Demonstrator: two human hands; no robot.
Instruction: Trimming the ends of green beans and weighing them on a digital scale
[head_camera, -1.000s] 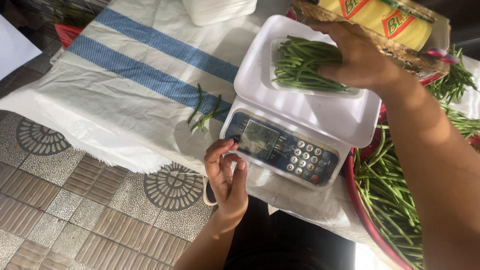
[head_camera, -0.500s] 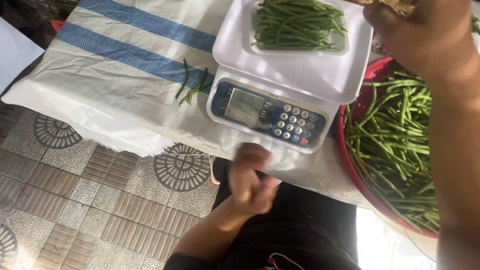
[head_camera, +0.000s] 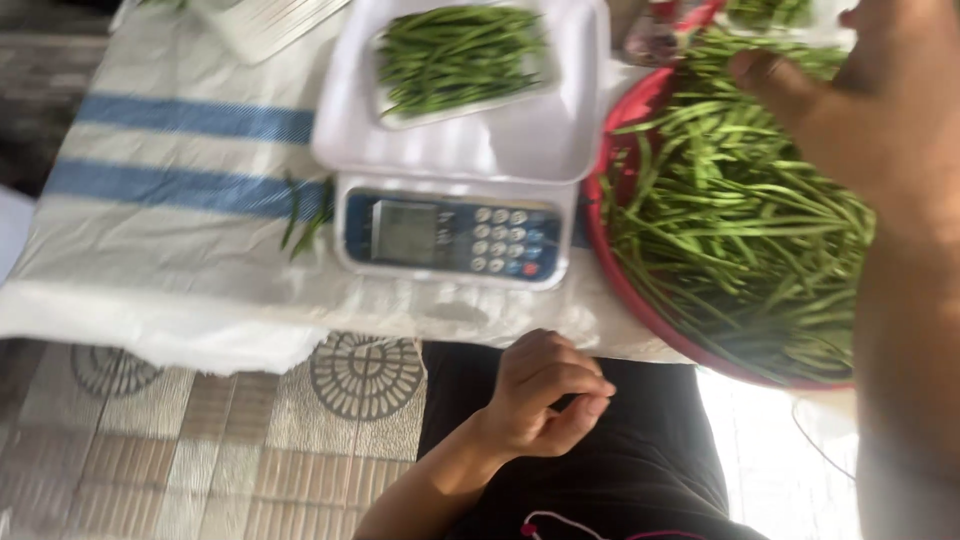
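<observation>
weighing step: tray of green beans (head_camera: 460, 55) on scale (head_camera: 455, 235). right hand (head_camera: 870, 100) open over red basin (head_camera: 610, 250) right of scale, empty. left hand (head_camera: 545, 395) loosely curled below scale, empty. next: pinch few beans.

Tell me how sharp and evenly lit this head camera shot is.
Head view: motion blur softens everything, most of all the right hand near the lens; the scale keypad is unreadable; daylight blows out the floor patch beside the red basin; the left hand is fairly clear.
</observation>
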